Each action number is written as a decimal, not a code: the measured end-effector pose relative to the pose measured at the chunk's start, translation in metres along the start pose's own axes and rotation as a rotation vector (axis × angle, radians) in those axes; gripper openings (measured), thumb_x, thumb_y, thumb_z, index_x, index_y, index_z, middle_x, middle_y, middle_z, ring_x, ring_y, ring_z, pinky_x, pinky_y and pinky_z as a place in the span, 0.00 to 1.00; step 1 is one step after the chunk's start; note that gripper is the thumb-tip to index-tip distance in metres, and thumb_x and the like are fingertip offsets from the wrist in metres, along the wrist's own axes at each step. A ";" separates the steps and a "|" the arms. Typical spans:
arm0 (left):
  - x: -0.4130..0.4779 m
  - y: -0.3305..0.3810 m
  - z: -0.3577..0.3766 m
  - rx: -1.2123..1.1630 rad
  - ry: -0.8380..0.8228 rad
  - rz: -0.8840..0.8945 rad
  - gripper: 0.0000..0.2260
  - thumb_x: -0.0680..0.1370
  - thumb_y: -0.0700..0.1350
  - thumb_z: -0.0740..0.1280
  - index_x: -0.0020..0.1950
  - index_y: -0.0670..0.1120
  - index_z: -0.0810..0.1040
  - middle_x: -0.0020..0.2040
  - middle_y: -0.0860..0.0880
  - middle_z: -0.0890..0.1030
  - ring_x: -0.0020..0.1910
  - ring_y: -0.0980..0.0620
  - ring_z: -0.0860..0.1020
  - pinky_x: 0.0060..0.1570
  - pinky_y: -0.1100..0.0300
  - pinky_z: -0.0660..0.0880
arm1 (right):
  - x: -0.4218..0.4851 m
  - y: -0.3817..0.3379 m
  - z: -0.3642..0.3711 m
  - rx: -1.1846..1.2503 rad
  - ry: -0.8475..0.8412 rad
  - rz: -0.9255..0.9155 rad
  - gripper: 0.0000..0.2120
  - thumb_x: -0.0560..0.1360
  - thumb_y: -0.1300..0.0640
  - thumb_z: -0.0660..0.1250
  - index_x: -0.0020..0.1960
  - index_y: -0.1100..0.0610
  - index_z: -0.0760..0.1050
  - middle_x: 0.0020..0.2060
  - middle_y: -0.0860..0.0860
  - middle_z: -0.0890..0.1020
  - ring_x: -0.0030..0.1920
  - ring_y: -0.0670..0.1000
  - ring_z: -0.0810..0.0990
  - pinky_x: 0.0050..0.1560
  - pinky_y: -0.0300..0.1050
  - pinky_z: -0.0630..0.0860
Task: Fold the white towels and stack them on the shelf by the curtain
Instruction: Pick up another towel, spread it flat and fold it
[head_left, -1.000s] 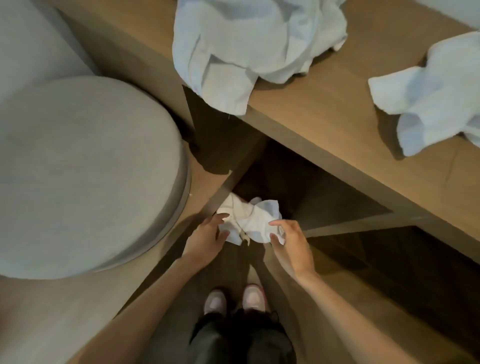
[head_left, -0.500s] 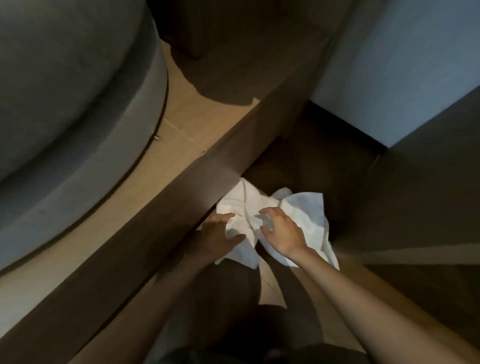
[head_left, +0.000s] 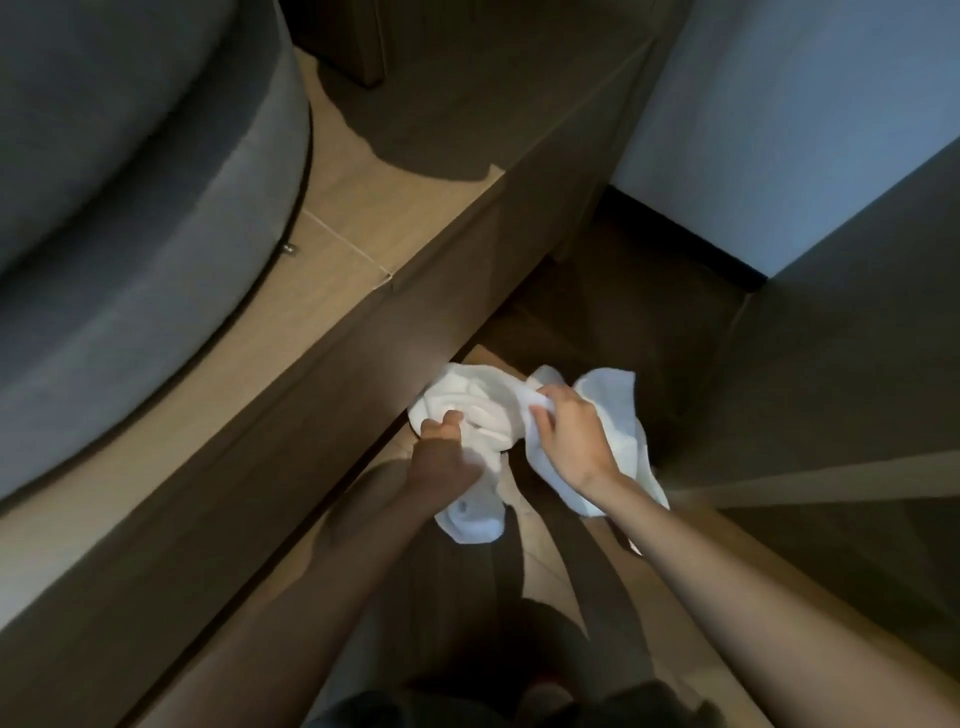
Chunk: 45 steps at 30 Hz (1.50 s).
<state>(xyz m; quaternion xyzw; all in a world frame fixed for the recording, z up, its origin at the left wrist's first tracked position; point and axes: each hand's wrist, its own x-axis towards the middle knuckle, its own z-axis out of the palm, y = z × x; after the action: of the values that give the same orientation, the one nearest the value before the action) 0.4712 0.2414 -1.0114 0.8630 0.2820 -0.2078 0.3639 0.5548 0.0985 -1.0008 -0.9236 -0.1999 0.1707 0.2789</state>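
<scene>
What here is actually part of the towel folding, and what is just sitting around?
Part of the job:
- white towel, still crumpled
- left hand and right hand, both gripping it

Just lying about:
- round grey seat
- wooden ledge under the seat
- pale wall

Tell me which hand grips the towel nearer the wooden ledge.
The left hand, in shadow beside the ledge; the right hand grips the towel farther out.
</scene>
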 end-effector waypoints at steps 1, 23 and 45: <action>-0.012 0.009 -0.009 -0.013 0.002 0.007 0.27 0.74 0.42 0.69 0.71 0.45 0.64 0.67 0.41 0.69 0.63 0.43 0.71 0.55 0.60 0.67 | -0.007 -0.010 -0.018 0.011 0.012 -0.003 0.13 0.81 0.58 0.58 0.63 0.59 0.73 0.56 0.55 0.79 0.54 0.52 0.78 0.50 0.37 0.71; -0.379 0.256 -0.379 -0.283 0.240 0.112 0.25 0.68 0.38 0.74 0.64 0.46 0.73 0.63 0.44 0.73 0.59 0.46 0.73 0.51 0.62 0.68 | -0.190 -0.382 -0.450 0.164 0.020 -0.171 0.09 0.79 0.54 0.62 0.55 0.56 0.77 0.49 0.49 0.80 0.49 0.44 0.77 0.56 0.42 0.76; -0.508 0.436 -0.666 -0.323 0.709 0.730 0.17 0.66 0.37 0.72 0.52 0.50 0.78 0.51 0.48 0.78 0.44 0.67 0.72 0.38 0.82 0.63 | -0.182 -0.614 -0.722 0.203 0.664 -0.543 0.05 0.76 0.62 0.66 0.48 0.63 0.79 0.42 0.54 0.79 0.41 0.50 0.73 0.47 0.45 0.72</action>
<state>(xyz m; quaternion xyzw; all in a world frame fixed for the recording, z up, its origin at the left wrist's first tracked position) 0.4679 0.3156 -0.0700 0.8552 0.0973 0.2827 0.4234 0.5383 0.1610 -0.0373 -0.8104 -0.3171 -0.1960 0.4520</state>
